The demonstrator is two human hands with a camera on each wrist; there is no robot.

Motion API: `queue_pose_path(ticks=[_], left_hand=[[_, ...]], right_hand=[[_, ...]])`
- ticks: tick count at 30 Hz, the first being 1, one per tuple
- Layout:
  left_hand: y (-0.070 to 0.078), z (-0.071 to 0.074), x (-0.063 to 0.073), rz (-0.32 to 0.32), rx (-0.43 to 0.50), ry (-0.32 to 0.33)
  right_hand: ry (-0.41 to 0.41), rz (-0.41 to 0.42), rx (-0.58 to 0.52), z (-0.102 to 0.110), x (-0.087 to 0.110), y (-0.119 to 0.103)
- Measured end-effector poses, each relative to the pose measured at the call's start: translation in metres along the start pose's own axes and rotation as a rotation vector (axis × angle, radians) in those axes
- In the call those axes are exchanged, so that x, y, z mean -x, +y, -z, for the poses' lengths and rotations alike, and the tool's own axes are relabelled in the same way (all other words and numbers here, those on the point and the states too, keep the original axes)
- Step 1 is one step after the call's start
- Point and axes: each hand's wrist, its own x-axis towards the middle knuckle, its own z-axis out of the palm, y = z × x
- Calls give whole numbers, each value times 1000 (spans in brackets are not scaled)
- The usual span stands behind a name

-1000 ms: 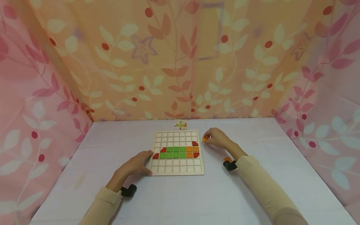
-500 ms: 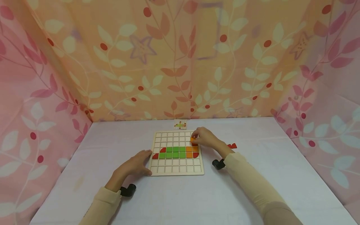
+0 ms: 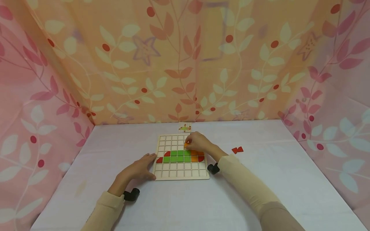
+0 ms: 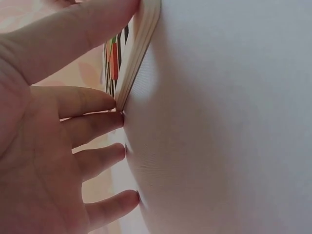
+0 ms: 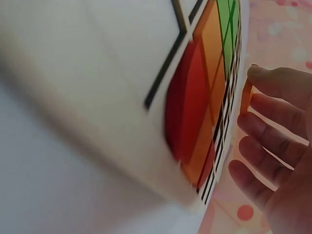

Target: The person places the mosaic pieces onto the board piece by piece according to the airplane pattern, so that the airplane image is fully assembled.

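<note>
A square wooden grid board (image 3: 180, 175) lies on the table. Set in its middle rows are several green tiles (image 3: 177, 156), orange tiles (image 3: 195, 158) and red rounded tiles (image 3: 160, 160). My right hand (image 3: 199, 142) pinches a flat orange square tile (image 5: 246, 97) between thumb and fingertips, over the board just above the green row. That hand covers part of the board's upper right. At the board's left side, my left hand (image 3: 141, 168) rests with fingers spread, its fingertips and thumb against the wooden edge (image 4: 127, 78).
Behind the board lies a small picture card (image 3: 185, 127) with a coloured pattern on a grid. Two red tiles (image 3: 237, 149) sit on the white cloth (image 3: 185, 205) to the right. Patterned fabric (image 3: 173, 64) hangs behind and at both sides.
My right hand has carried the orange tile from beside the board's right edge leftward over the grid. The two red tiles on the right have come into view. My left hand stays put.
</note>
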Motion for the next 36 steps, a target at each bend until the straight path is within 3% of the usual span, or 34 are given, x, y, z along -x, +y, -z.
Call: queue_pose_path(ticks=[11,23,36], left_hand=[[0,0,0,4,18,-22],[-5,-3,-3,12,7,8],[0,-4,0,14,2,30]], right_hand=[[-18,58,48,-15,-13,-11],[-56,7,75,-17,-18,-20],[-33,21,98,-19,-17,-19]])
